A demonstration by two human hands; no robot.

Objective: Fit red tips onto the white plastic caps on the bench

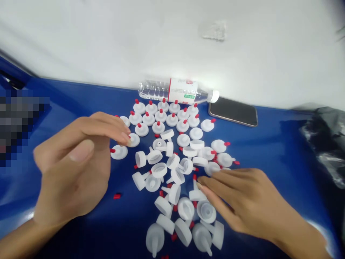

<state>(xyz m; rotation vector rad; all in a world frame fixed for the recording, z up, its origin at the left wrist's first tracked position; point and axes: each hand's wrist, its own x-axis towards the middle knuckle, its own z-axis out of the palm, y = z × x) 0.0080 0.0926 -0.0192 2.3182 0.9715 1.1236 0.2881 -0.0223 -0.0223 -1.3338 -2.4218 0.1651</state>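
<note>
Many white nozzle caps, several with small red tips, lie on a blue surface between my hands. My left hand (pixel 78 162) hovers at the left, thumb apart from its curved fingers and nothing in its grasp. Its fingertips are nearest to an upright red-tipped cap (pixel 133 140), partly covering it. My right hand (pixel 242 205) reaches in from the right, thumb and forefinger pinched at the spout of a white nozzle cap (pixel 197 195) that has a red tip (pixel 194 177). Loose caps lie sideways and overturned around it, among them one showing its hollow inside (pixel 206 211).
A clear water bottle (pixel 153 90) lies on its side behind the caps, beside a dark phone (pixel 233 111). One loose red tip (pixel 116 196) lies near my left wrist. Black plastic bags (pixel 327 144) are at the right edge; a white wall (pixel 107 43) stands behind.
</note>
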